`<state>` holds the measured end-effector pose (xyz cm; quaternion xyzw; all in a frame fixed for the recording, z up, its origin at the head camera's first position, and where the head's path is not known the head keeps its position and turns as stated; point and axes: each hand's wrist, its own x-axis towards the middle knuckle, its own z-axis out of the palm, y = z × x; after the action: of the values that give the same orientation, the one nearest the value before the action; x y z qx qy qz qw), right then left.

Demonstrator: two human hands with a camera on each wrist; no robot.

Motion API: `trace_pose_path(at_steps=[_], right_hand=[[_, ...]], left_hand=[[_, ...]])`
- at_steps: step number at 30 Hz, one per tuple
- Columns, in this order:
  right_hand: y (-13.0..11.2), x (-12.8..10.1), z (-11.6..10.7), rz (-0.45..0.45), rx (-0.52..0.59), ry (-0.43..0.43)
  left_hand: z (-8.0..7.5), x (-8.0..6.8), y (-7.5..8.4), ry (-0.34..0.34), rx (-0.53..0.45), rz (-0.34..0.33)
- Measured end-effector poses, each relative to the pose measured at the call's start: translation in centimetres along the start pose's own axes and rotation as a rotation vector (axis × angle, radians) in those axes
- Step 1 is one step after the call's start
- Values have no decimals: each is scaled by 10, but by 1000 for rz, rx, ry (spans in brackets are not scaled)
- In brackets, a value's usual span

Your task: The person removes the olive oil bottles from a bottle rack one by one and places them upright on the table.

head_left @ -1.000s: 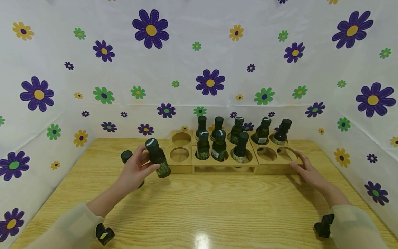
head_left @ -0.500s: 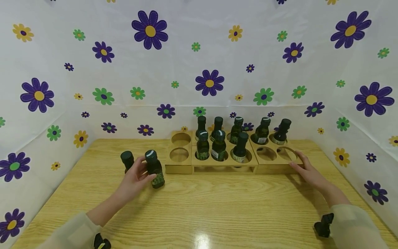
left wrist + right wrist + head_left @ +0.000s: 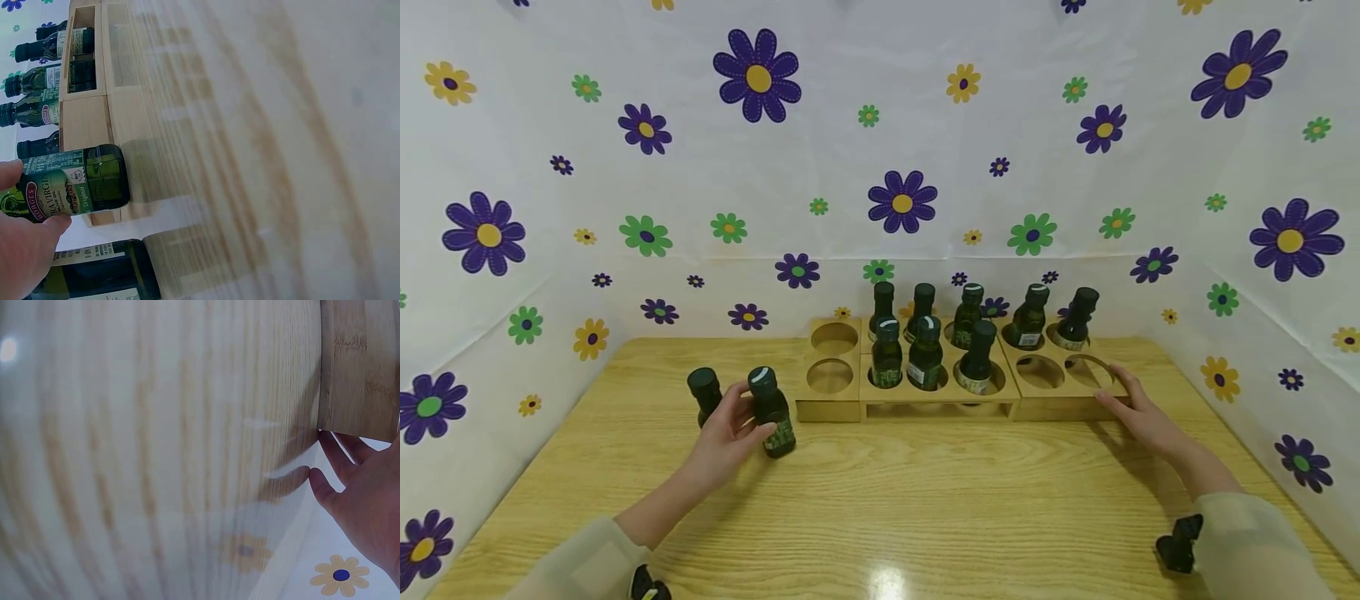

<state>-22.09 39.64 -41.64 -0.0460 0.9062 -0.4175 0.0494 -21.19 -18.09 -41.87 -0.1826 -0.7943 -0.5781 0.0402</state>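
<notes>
My left hand [image 3: 747,417] grips a dark green bottle [image 3: 771,412] with a black cap, its base down at the wooden table [image 3: 887,500], leaning slightly. In the left wrist view my fingers [image 3: 25,244] wrap the labelled bottle [image 3: 75,184]. A second dark bottle [image 3: 705,396] stands just left of it, partly behind my hand. My right hand [image 3: 1123,398] rests with straight fingers against the front right corner of the wooden rack [image 3: 1075,408]; the right wrist view shows this hand [image 3: 362,500] beside that rack corner [image 3: 359,369].
The rack holds several dark bottles [image 3: 925,354] in its middle and back right holes. Two holes at its left end [image 3: 831,358] and two at the front right [image 3: 1060,371] are empty. Flowered cloth walls [image 3: 902,200] close the table on three sides.
My left hand has lowered the bottle from the air near the rack's left end down to the table beside the other loose bottle. The right hand has not moved.
</notes>
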Motion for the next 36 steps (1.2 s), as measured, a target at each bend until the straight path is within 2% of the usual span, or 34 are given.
trace_pose_path(at_steps=[17, 20, 29, 36], right_hand=[[2, 0, 1, 11, -10, 12], [2, 0, 1, 13, -16, 15], [1, 0, 1, 4, -10, 11], [0, 0, 1, 4, -19, 9]], left_hand=[[-3, -3, 9, 4, 8, -71], [-5, -4, 16, 23, 9, -33], [-16, 2, 50, 86, 72, 177], [-9, 16, 78, 47, 40, 242]])
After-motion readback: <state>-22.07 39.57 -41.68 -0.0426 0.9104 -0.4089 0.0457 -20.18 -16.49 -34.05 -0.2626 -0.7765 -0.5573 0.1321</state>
